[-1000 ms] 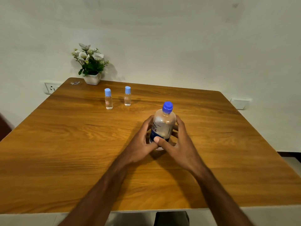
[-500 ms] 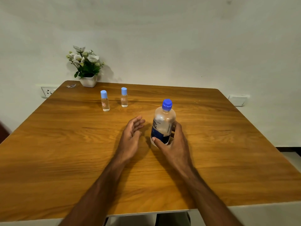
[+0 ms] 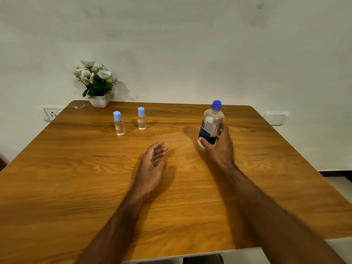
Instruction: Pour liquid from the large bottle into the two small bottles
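Note:
The large clear bottle (image 3: 211, 124) has a blue cap and a dark blue label; it stands slightly tilted at the right of the wooden table (image 3: 76, 187). My right hand (image 3: 219, 147) grips its lower part, thumb across the front. Two small clear bottles with light blue caps stand capped toward the back left: the left small bottle (image 3: 118, 124) and the right small bottle (image 3: 141, 119). My left hand (image 3: 151, 164) hovers over the table's middle with relaxed fingers, holding nothing, well short of the small bottles.
A white pot of white flowers (image 3: 96, 86) stands at the table's back left corner, with a small scrap (image 3: 79, 106) beside it. A wall socket (image 3: 50, 114) is at the left, a wall switch (image 3: 275, 118) at the right. The wall runs behind the table.
My left hand let go of the large bottle and drew back toward the middle. My right hand carried the bottle to the right and farther back.

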